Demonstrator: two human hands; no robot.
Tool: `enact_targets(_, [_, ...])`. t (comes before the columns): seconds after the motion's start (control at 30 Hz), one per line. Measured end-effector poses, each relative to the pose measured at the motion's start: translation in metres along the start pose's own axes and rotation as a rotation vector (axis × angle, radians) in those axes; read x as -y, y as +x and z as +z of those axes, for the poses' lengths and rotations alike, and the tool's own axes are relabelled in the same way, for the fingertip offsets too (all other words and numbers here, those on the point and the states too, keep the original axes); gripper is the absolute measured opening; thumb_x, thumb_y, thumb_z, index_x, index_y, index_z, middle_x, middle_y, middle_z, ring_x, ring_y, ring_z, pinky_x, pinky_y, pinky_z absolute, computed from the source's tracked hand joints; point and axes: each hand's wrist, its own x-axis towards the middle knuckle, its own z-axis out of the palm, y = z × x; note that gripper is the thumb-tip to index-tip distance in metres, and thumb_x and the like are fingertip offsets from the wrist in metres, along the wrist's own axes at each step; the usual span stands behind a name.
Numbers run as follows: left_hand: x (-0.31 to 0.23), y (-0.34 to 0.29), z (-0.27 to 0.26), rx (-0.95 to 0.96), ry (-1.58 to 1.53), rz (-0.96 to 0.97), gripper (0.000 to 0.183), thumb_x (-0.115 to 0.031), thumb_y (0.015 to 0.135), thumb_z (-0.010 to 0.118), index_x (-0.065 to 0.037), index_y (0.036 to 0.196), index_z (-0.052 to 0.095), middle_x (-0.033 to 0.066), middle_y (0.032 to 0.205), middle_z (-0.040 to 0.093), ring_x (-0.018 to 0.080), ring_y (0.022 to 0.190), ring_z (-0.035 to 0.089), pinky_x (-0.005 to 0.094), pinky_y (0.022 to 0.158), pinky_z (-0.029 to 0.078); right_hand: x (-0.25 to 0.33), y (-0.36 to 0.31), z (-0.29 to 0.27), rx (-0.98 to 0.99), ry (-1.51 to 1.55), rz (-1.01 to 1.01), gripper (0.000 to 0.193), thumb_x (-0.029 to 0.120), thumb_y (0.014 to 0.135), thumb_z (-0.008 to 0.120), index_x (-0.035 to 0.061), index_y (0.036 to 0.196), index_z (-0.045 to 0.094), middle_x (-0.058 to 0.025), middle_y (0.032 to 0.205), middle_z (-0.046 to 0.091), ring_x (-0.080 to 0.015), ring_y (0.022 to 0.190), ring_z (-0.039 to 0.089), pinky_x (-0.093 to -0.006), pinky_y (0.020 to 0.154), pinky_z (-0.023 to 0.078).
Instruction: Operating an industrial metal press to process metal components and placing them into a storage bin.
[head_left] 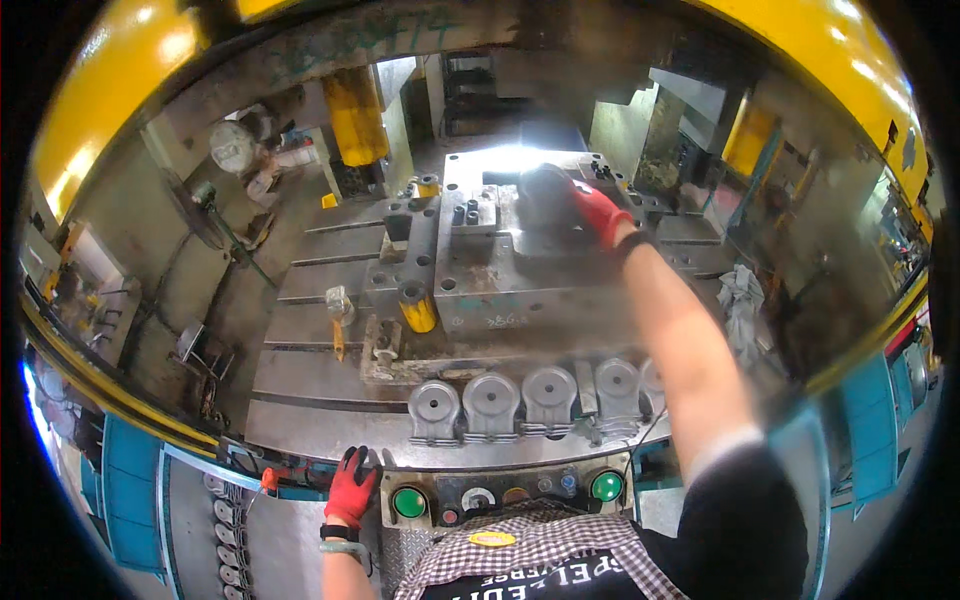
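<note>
On top of the steel die (480,275) lies a grey metal part (543,186), and the right hand (603,213) reaches to it; blur hides whether these fingers grip it. The left hand (350,490), fingers slightly apart and holding nothing visible, is beside the control panel (450,488). Between the person and the die stands a row of grey castings (549,400). Left of the die is a yellow-banded post (417,308); to the right, a grey cloth (740,308).

Smooth, matt metal castings (491,408)
</note>
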Motion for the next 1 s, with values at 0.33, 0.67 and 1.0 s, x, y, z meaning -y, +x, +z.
enact_targets(0.33, [-0.041,0.015,0.019,0.056,-0.204,0.062,0.046,-0.027,0.082,0.060,-0.007,0.122,0.048,0.0148,0.126,0.046,0.0274,0.114,0.048,0.0333,0.092,0.040,0.025,-0.077,-0.005,-0.143,0.377,-0.206,0.041,0.036,0.093,0.042,0.0032,0.115,0.052,0.0015,0.098,0.055,-0.0082,0.086,0.046,-0.0229,0.080,0.038])
enact_targets(0.67, [0.000,-0.032,0.022,0.009,-0.163,-0.099,0.052,-0.032,0.079,0.061,-0.007,0.122,0.048,0.0175,0.130,0.042,0.0311,0.116,0.045,0.0359,0.093,0.039,0.018,0.024,0.021,0.033,-0.448,-0.061,0.057,0.049,0.087,0.036,0.0076,0.124,0.047,-0.0107,0.118,0.048,-0.0244,0.109,0.043,-0.0338,0.094,0.034])
enact_targets(1.0, [-0.011,-0.031,0.021,0.157,-0.009,-0.256,0.046,-0.033,0.081,0.058,-0.007,0.119,0.051,0.0173,0.106,0.060,0.0296,0.100,0.057,0.0359,0.085,0.044,0.007,-0.125,0.021,-0.283,-0.786,-0.627,0.039,0.031,0.087,0.048,0.0089,0.119,0.050,-0.0172,0.122,0.049,-0.0326,0.115,0.045,-0.0385,0.096,0.036])
